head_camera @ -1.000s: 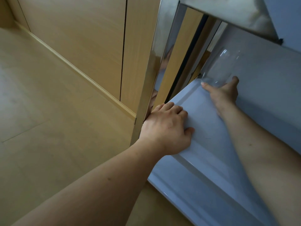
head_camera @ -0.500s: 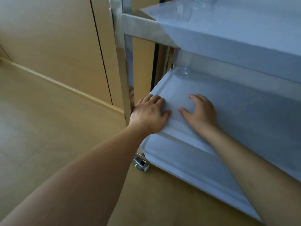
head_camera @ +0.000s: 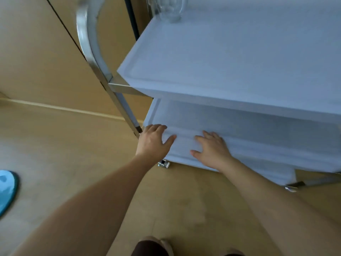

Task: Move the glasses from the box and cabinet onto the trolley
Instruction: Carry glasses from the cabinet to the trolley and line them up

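Both hands, left hand (head_camera: pixel 154 141) and right hand (head_camera: pixel 212 149), are lying flat and empty on the trolley (head_camera: pixel 239 126) lower shelf. Glasses (head_camera: pixel 168 8) are sitting at 12 o'clock up top, so I'm guessing it's between trips, and fetching another glass is coming next.

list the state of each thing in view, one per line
left hand: fingers fairly straight, resting on the corner of the lower shelf, holding nothing
right hand: fingers spread, flat on the lower shelf edge, holding nothing
glass: standing on the top shelf at its far end, blurred
top shelf: bare apart from the glass
lower shelf: only the hands show on it
trolley wheel: on the floor
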The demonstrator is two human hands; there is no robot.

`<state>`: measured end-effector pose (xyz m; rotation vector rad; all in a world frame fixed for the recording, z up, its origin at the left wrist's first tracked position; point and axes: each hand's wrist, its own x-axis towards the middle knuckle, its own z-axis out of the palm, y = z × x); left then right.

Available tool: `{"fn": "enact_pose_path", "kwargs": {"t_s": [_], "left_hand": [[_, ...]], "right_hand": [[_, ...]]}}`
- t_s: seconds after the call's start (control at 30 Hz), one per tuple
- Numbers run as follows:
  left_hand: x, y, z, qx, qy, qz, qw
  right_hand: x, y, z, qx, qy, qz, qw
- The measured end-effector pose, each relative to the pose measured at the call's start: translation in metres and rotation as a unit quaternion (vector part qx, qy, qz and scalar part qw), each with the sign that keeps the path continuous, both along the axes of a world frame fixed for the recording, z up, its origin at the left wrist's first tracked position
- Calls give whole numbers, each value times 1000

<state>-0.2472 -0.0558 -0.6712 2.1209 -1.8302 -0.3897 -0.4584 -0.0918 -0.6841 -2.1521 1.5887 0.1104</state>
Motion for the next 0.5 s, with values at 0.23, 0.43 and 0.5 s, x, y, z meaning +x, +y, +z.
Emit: {"fn": "enact_pose_path", "kwargs": {"t_s": [0.23, 0.43, 0.5], "left_hand": [[-33, 53, 150, 74, -15, -52, 996], [-75, 42, 340, 72, -57, -106, 990], [-95, 32, 401, 57, -66, -117, 989]], "right_hand": [[-35, 58, 149, 73, -4, -10, 997], [-72, 55, 336, 25, -13, -27, 999], [-87, 53, 396, -1, -40, -47, 998]]}}
